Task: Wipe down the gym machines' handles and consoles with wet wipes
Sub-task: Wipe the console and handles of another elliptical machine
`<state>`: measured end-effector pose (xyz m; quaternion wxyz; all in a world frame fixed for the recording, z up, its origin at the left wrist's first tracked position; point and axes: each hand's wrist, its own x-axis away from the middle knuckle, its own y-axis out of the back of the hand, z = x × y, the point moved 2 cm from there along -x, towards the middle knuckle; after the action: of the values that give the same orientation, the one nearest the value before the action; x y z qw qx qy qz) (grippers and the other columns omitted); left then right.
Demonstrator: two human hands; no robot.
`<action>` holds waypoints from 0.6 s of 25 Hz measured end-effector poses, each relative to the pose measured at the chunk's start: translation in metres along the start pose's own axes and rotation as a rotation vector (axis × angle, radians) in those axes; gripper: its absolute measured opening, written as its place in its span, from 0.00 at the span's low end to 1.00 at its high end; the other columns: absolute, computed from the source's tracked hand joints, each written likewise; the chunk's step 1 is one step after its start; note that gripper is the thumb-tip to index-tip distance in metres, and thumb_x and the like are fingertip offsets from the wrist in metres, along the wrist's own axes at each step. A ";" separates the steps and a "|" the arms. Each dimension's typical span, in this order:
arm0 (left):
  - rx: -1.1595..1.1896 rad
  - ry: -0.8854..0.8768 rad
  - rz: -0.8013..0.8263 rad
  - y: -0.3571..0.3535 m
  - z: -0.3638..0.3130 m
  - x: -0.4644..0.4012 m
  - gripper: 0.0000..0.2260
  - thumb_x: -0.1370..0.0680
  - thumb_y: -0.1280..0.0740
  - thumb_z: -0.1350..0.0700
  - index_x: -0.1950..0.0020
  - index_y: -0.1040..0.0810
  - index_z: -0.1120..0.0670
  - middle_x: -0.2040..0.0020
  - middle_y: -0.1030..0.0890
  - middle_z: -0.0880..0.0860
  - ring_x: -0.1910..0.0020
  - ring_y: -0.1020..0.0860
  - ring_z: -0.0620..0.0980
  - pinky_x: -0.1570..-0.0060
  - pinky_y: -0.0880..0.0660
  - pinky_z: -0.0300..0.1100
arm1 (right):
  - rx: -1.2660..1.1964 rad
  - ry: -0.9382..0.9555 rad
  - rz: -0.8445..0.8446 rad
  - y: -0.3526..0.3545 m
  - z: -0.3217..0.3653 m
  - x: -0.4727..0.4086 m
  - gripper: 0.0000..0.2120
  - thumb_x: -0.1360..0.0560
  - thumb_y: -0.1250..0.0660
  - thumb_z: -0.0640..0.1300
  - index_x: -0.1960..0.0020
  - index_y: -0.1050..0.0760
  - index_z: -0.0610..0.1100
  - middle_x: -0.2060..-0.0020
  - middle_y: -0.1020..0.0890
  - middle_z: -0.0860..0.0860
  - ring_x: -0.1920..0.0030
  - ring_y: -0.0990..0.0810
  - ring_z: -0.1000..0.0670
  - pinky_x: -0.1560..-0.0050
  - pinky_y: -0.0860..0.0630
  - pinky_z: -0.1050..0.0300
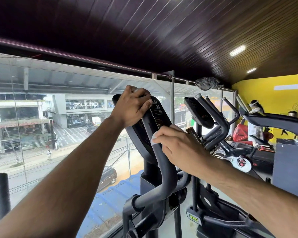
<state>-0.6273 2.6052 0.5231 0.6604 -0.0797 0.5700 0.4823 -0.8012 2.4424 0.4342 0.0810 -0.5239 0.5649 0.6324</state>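
Black elliptical handle point(159, 157) wrapped by right hand point(177, 145) with white wet wipe point(153, 139), left hand point(132, 105) gripping console point(155, 117) top, holding tight.

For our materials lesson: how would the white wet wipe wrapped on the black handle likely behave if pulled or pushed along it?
The wet wipe is probably floppy: it bunches and folds under the right hand rather than holding shape. It likely weighs little, since only a thin edge shows. On the smooth curved handle it should slide, though dampness may make it cling.

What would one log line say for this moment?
left hand: grips black handle top | right hand: wipes handle, white wet wipe
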 end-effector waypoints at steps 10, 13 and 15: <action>-0.006 -0.042 -0.031 0.003 -0.001 0.001 0.25 0.12 0.53 0.43 0.41 0.17 0.51 0.36 0.21 0.50 0.41 0.25 0.56 0.37 0.39 0.49 | 0.106 0.084 0.020 0.001 -0.014 -0.040 0.19 0.24 0.43 0.32 0.41 0.17 0.37 0.41 0.17 0.42 0.39 0.19 0.42 0.46 0.17 0.44; -0.037 -0.022 -0.001 0.001 -0.002 0.001 0.27 0.12 0.55 0.41 0.37 0.18 0.49 0.34 0.22 0.49 0.38 0.25 0.56 0.35 0.40 0.49 | 0.080 0.116 0.044 -0.004 -0.007 -0.010 0.21 0.25 0.45 0.35 0.41 0.17 0.39 0.40 0.17 0.46 0.35 0.21 0.46 0.44 0.17 0.46; -0.047 -0.012 0.018 -0.001 -0.001 0.001 0.26 0.13 0.56 0.41 0.34 0.20 0.47 0.33 0.22 0.48 0.38 0.26 0.57 0.35 0.40 0.49 | 0.082 0.184 0.112 -0.002 0.001 0.012 0.18 0.25 0.40 0.32 0.41 0.18 0.40 0.40 0.18 0.49 0.33 0.24 0.48 0.46 0.17 0.47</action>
<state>-0.6275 2.6046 0.5217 0.6576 -0.0872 0.5550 0.5019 -0.8056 2.4375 0.4237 0.0148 -0.5435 0.6236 0.5617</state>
